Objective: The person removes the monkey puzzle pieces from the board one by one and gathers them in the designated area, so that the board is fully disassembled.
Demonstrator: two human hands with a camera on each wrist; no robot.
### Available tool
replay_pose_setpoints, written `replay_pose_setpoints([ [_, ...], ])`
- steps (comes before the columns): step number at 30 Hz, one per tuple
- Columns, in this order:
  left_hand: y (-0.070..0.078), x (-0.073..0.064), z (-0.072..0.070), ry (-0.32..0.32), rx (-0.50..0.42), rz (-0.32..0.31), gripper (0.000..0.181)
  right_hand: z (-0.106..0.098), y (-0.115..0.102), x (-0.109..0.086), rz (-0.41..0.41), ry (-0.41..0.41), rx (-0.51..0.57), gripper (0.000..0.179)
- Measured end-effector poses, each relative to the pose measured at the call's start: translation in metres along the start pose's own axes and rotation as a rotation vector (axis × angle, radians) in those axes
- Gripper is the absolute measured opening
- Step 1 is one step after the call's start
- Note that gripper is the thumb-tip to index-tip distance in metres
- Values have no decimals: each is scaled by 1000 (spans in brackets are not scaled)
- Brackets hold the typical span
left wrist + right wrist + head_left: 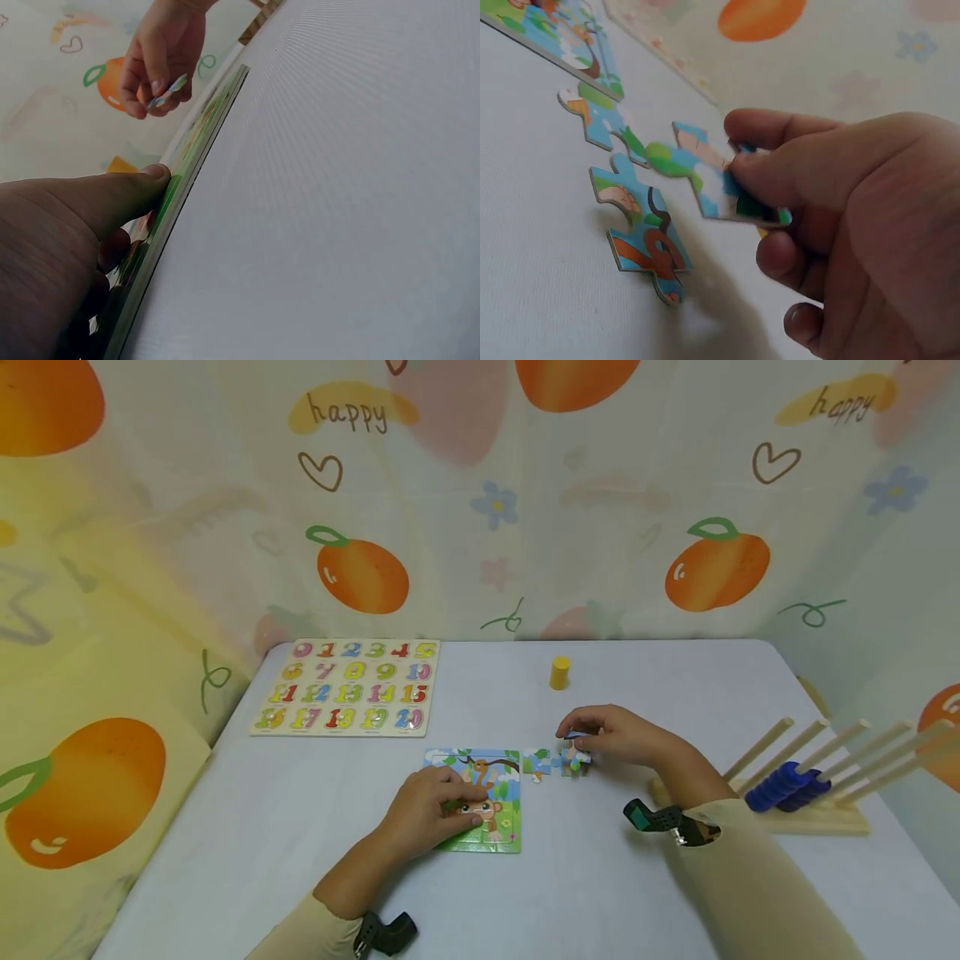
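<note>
My left hand [433,806] rests on a jigsaw puzzle [504,839] with a monkey picture, covering part of its left side. In the left wrist view the thumb lies straight along the puzzle's edge, the other fingers bent over its face. To the right, my right hand [618,735] pinches a puzzle piece [712,176] between thumb and fingers, above the table. Beneath it lie two loose puzzle pieces: one with blue and green parts [600,120] close to the puzzle's corner, another with an orange-brown shape [645,225] beside it.
A board of colourful numbers [345,728] lies at the back left of the white table [585,885]. A yellow cylinder [559,673] stands behind the right hand. At the right, a wooden peg rack [825,822] bears blue rings [776,787], close to the right forearm.
</note>
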State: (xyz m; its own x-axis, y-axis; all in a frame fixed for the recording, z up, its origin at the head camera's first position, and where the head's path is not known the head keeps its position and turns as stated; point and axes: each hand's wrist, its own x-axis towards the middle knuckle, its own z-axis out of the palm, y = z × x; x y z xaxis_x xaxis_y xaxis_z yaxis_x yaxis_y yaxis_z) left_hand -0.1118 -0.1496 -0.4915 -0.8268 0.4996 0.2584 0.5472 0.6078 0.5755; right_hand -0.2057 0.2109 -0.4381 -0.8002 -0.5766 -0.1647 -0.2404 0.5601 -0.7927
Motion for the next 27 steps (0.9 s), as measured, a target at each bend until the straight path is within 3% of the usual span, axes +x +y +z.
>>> replay_pose_setpoints([
  [8,3,1,-2,-7,1,-13,30,-4,9,-20,53,57,-125,25],
  [16,2,-1,-1,0,0,-6,30,0,11,-34,89,125,-96,24],
  [20,1,-1,-1,-7,0,-16,29,2,9,-38,147,170,-104,24],
  [24,2,-1,-1,-9,-1,-21,29,4,11,-41,203,179,-115,23],
  [27,2,0,-2,-8,-3,-18,30,6,15,-42,201,191,-119,23],
])
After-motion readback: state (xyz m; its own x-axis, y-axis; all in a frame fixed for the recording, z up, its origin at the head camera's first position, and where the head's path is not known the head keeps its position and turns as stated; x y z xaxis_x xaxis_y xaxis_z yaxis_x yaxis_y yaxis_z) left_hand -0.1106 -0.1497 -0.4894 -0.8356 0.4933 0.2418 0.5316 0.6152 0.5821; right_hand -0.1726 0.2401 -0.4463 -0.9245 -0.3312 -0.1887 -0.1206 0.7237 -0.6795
